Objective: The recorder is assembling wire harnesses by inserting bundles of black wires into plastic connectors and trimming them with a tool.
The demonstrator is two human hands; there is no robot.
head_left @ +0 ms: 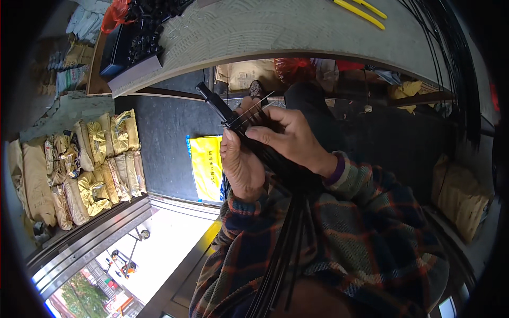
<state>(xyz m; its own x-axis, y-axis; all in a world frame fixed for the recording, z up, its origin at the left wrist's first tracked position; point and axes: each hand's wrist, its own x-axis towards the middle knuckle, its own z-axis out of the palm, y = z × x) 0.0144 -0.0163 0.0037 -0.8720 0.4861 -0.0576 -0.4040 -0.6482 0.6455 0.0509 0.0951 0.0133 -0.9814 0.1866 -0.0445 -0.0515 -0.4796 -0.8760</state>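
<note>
A bundle of long, thin black strands point(289, 172) runs from between my hands down over my lap. Dark tube-shaped pieces point(214, 102) stick out at its upper left end. My left hand point(243, 167) supports that end from the left, its thumb pressed near the base of the tubes. From the right, my right hand point(291, 139) closes over the strands with thumb and fingers. Several thin strand ends point(265, 103) poke out between the hands, one catching the light. What lies under my right palm is hidden.
A grey worktop point(297, 34) spans the far side, carrying a tray of small black parts point(146, 34) and a yellow-handled tool point(360, 11). More black strands point(464, 79) hang at right. Stacked brown packages point(79, 169) stand left; a yellow bag point(207, 167) lies beside my left hand.
</note>
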